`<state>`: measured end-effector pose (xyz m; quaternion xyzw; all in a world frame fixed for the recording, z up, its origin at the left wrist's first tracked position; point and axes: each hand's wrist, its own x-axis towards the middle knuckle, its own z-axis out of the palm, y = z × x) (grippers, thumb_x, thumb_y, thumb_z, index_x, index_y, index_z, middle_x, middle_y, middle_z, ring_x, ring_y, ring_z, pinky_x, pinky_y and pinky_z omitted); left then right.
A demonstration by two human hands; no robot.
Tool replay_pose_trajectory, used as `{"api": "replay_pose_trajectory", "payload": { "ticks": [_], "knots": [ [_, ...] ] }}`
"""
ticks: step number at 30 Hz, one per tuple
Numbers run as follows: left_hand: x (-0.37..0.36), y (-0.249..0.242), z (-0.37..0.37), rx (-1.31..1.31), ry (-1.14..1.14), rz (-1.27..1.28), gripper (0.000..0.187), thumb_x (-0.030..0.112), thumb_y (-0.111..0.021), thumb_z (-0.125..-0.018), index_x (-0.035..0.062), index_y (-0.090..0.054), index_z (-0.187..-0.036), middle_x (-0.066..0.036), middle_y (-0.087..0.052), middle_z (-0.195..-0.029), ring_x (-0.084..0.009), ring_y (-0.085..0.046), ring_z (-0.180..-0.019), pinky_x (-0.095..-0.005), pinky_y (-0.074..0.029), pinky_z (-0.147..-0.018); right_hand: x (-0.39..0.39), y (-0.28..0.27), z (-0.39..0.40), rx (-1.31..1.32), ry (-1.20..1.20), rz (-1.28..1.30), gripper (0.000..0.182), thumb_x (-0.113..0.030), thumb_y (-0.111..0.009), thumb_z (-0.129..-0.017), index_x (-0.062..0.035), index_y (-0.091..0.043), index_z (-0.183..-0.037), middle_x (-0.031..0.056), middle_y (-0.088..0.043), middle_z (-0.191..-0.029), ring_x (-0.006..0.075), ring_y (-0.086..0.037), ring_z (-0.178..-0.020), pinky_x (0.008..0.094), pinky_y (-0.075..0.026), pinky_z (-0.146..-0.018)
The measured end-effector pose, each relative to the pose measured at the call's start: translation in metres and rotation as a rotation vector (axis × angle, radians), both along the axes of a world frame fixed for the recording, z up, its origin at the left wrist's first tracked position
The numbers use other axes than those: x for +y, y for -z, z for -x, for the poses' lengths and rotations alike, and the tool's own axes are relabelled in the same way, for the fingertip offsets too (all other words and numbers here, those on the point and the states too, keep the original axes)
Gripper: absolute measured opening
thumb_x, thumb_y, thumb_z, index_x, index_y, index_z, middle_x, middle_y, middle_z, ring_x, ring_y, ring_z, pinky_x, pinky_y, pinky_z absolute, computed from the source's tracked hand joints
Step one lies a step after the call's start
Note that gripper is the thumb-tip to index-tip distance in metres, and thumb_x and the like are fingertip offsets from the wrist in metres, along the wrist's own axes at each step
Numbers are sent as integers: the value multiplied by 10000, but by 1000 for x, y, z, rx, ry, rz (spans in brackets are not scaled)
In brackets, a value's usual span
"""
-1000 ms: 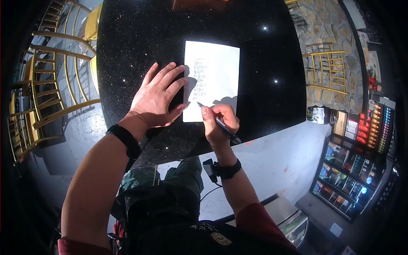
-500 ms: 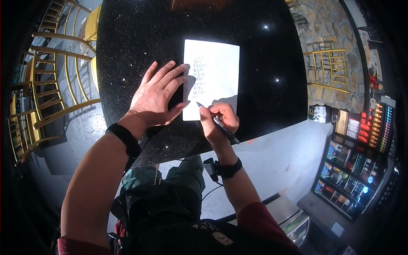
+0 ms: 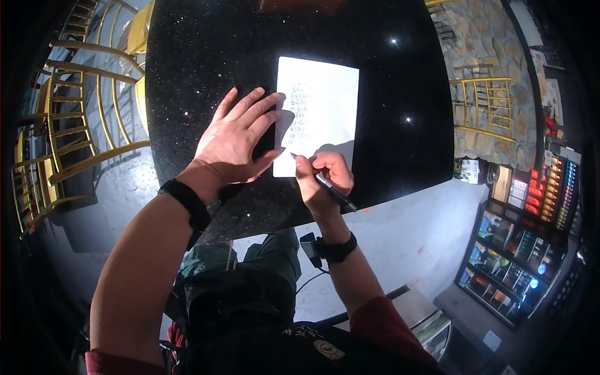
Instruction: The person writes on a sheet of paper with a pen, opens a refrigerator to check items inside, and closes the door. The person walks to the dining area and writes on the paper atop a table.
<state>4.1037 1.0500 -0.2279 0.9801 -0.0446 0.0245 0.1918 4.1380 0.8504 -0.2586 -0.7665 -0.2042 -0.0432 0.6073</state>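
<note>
A white sheet of paper (image 3: 334, 106) lies on the black speckled table (image 3: 212, 37), with a column of handwritten lines down its left half. My left hand (image 3: 237, 137) rests flat with fingers spread, its fingertips at the paper's left edge. In my right hand (image 3: 325, 178) is a dark pen (image 3: 334, 192), gripped between thumb and fingers. The pen's tip is at the lower left of the sheet, just below the written lines. The writing is too small and blurred to read.
Yellow chairs (image 3: 69, 119) stand on the left beyond the table edge. Another yellow chair (image 3: 481, 106) is on the right by a stone-patterned surface (image 3: 500, 37). A glass-fronted display cabinet (image 3: 506, 262) and shelves of colourful goods (image 3: 550, 187) are at the far right.
The paper and both hands appear slightly further right, as does the table's left edge. The pen tip sits a little lower on the sheet, still in my right hand.
</note>
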Motion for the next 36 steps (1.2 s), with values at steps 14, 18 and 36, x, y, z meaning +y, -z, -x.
{"api": "replay_pose_trajectory", "payload": {
  "ticks": [14, 18, 36],
  "knots": [
    [0, -2, -2, 71, -10, -52, 597, 421, -647, -857, 142, -499, -1364, -34, -388, -1514, -227, -282, -1447, -483, -121, -1220, -2, 0, 1, -20, -4, 73, 268, -92, -758, -831, -39, -498, -792, 14, -556, -600, 39, -512, -533, 203, -389, -495],
    [-2, 2, -2, 33, -20, -9, 662, 332, -726, -780, 59, -487, -1333, -105, -374, -1510, -277, -288, -1439, -506, -166, -1196, -2, 5, 1, -20, 6, 56, 272, -89, -757, -831, -36, -493, -793, 15, -558, -605, 37, -513, -539, 200, -393, -500],
    [-7, -6, -3, 212, -192, -263, 886, 601, -566, -843, 69, -318, -1506, -133, -195, -1604, -342, -114, -1494, -571, -41, -1196, 2, -1, -1, -32, 33, 43, 255, -66, -719, -831, -46, -477, -756, 19, -521, -589, 60, -491, -518, 217, -388, -495]
  ]
}}
